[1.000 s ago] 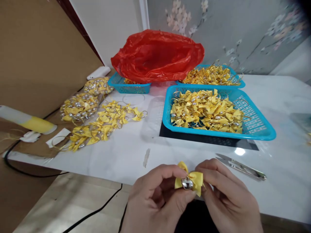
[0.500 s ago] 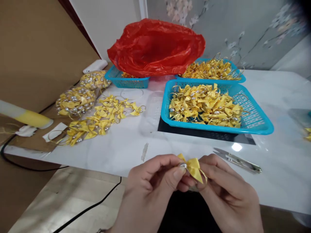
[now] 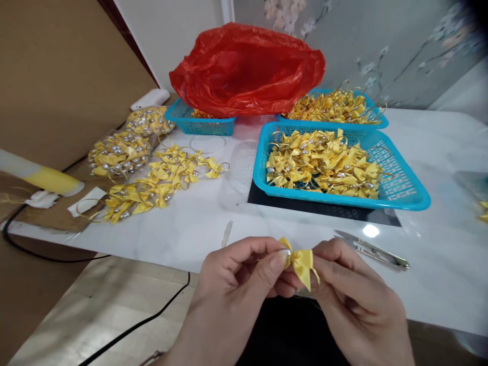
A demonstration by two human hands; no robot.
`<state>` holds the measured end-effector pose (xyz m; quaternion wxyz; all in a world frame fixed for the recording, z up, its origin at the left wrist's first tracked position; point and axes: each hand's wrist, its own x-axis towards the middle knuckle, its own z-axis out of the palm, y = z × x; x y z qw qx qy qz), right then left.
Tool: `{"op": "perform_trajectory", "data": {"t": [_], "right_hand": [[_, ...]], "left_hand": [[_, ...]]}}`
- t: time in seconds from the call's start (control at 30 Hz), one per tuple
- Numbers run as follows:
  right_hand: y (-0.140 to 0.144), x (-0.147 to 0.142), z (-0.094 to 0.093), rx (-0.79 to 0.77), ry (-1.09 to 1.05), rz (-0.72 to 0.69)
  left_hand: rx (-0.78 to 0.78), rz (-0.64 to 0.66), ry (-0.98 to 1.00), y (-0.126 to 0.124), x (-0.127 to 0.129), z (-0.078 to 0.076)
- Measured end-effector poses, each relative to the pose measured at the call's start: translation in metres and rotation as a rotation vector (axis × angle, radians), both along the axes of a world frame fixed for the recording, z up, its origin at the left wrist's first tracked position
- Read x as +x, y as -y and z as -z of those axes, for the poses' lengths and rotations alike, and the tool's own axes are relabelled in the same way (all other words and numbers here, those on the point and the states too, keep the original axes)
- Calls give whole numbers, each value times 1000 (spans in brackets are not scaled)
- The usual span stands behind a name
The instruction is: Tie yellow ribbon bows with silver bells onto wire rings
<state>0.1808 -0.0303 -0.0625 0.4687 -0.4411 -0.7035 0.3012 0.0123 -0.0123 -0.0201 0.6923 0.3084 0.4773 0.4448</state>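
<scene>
No brand, label or legible writing is showing on any item.

The left hand (image 3: pixel 244 284) and the right hand (image 3: pixel 354 300) are both pinching a small yellow satin ribbon bow (image 3: pixel 300 260) just in front of the near edge of the white glossy table (image 3: pixel 190 229). The left thumb and forefinger are closing on the bow's left end, where a small silver bead is partly hidden under the thumb. The right fingers are gripping its right side and are covering the lower loop. The bow's long axis is running roughly left to right, with one tail pointing down.

Slim metal thread snips (image 3: pixel 375 250) are lying just right of the hands, points facing left. Beyond them a turquoise plastic mesh basket (image 3: pixel 404 195) is holding many similar bows. A crumpled red plastic bag (image 3: pixel 244 71) is hiding most of a further basket. Loose bows (image 3: pixel 160 185) are lying at left; their detail is hard to make out.
</scene>
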Motion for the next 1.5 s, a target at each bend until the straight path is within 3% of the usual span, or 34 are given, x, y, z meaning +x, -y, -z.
{"op": "perform_trajectory", "data": {"t": [0.57,0.93,1.5], "right_hand": [[-4,3,0,29,75,35],[-4,3,-1,68,130,45],[-6,4,-1,56,145,30]], "left_hand": [[-100,22,16,-5,4,-13],[-102,110,16,-5,-1,-8],[-120,101,17,-6,0,-9]]}}
